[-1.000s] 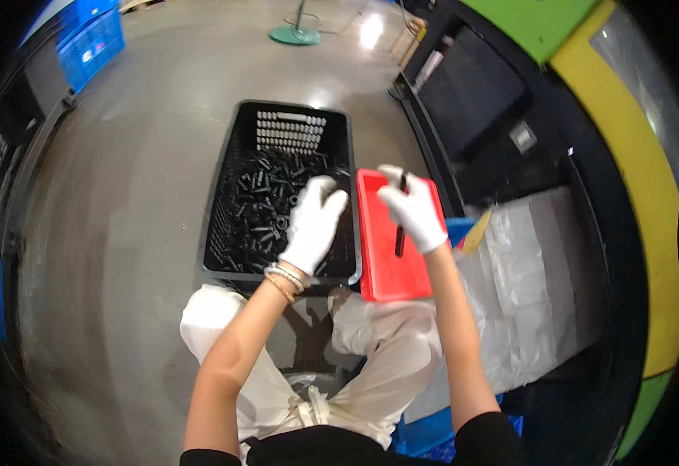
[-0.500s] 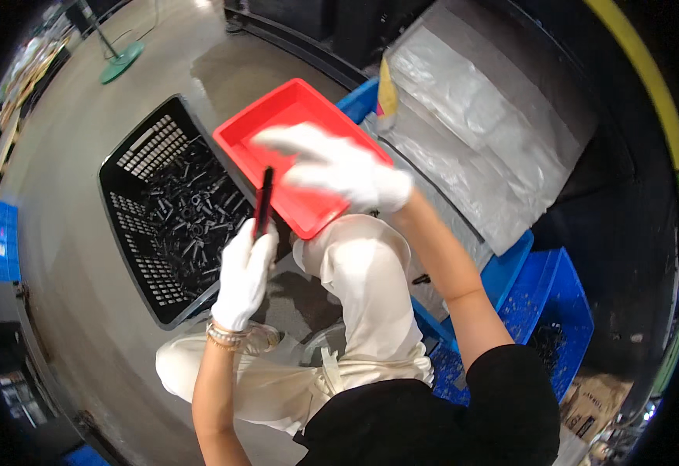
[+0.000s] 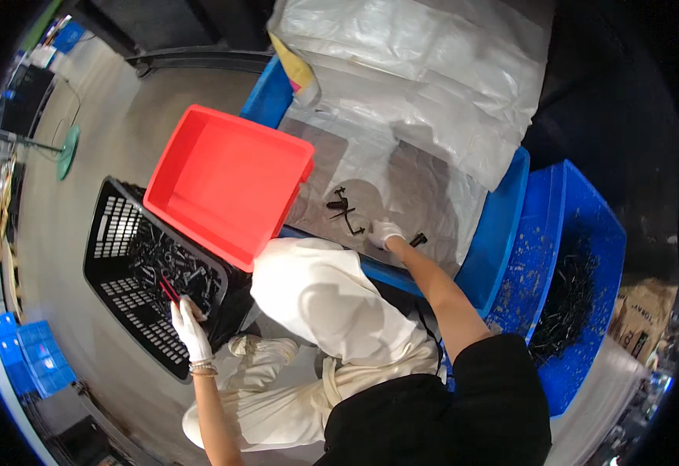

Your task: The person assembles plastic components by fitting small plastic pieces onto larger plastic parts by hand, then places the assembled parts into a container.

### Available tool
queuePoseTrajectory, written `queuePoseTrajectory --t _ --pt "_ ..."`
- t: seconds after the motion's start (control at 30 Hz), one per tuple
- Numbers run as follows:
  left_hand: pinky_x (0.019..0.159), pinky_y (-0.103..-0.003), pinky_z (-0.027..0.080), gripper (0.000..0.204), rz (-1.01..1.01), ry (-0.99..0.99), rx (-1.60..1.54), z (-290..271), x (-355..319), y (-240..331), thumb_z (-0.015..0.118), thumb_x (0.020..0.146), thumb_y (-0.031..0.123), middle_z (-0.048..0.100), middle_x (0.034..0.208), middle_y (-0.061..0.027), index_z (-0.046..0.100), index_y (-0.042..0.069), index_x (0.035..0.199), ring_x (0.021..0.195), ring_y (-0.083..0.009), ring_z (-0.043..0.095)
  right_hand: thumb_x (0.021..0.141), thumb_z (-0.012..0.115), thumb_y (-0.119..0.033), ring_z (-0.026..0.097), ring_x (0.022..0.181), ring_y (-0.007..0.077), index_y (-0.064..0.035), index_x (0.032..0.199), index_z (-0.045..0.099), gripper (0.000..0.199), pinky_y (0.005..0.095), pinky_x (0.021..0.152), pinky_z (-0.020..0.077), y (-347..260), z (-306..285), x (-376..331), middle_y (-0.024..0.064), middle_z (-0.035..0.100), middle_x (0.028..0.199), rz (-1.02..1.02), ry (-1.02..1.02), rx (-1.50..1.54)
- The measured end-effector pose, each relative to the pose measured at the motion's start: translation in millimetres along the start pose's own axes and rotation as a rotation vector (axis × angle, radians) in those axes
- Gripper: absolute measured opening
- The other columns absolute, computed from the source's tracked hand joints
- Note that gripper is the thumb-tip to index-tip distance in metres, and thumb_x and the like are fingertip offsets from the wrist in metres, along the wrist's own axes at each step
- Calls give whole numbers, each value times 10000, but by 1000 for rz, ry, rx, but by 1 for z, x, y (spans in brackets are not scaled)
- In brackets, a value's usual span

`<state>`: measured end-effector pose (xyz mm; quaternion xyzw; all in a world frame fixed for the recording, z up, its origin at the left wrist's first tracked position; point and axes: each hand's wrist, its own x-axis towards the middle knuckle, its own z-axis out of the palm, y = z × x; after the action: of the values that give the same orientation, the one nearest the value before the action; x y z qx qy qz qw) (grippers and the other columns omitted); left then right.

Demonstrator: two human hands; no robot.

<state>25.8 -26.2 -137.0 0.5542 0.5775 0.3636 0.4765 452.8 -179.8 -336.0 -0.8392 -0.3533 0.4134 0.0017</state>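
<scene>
My left hand (image 3: 189, 326), in a white glove, holds a thin red and black tool (image 3: 168, 288) over the near corner of the black slatted crate (image 3: 114, 307), which is full of small dark metal parts. My right hand (image 3: 384, 231), also gloved, rests on a grey plastic sheet (image 3: 425, 194) inside a blue bin, fingers closed around a small dark part; a few black parts (image 3: 344, 211) lie just left of it. An empty red tray (image 3: 227, 182) sits tilted on the crate's far edge.
A second blue bin (image 3: 588, 256) holding dark metal parts stands at the right. Crumpled clear plastic (image 3: 433, 62) covers the top. Blue crates (image 3: 33, 361) stand at the lower left, a green stand base (image 3: 67, 151) on the concrete floor. My knee in light trousers (image 3: 316, 287) is central.
The view has swung right. My right hand left the red tray and reached onto the plastic sheet in the blue bin. My left hand lowered the red and black tool toward the crate.
</scene>
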Motion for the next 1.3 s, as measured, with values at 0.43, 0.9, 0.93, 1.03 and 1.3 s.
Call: queuePoseTrajectory --t 0.43,0.9,0.93,1.03,1.3 --pt "747 -310 429 378 90 178 617 32 14 -38 504 919 270 607 862 -181 560 -79 1052 742 -215 529 828 519 -210 533 1090 246 -178 1010 680 245 451 831 366 -52 31 40 55 633 1102 201 85 -371" --pt "770 -356 433 400 111 185 698 42 7 -23 496 915 302 621 939 -216 555 -54 1087 826 -328 587 688 612 -246 618 914 356 -25 990 663 378 383 757 495 29 63 26 227 621 1037 -292 -95 -119" --pt "770 -356 433 400 104 204 701 35 5 -27 496 915 302 621 939 -216 555 -54 1087 826 -328 587 688 612 -246 618 914 356 -25 990 663 378 383 757 495 20 52 21 227 621 1037 -309 -101 -128" --pt "794 -357 431 429 116 169 716 34 3 -28 492 912 326 617 980 -226 555 -59 1091 872 -349 585 712 612 -200 618 843 358 -8 994 652 343 404 724 490 15 16 6 220 627 1024 -353 -215 -160" --pt "832 -370 433 476 107 140 725 36 7 -29 499 903 365 604 1043 -243 552 -50 1129 942 -351 587 813 584 -120 531 626 87 8 859 637 146 236 554 421 27 -101 -105 38 583 747 -409 598 1060"
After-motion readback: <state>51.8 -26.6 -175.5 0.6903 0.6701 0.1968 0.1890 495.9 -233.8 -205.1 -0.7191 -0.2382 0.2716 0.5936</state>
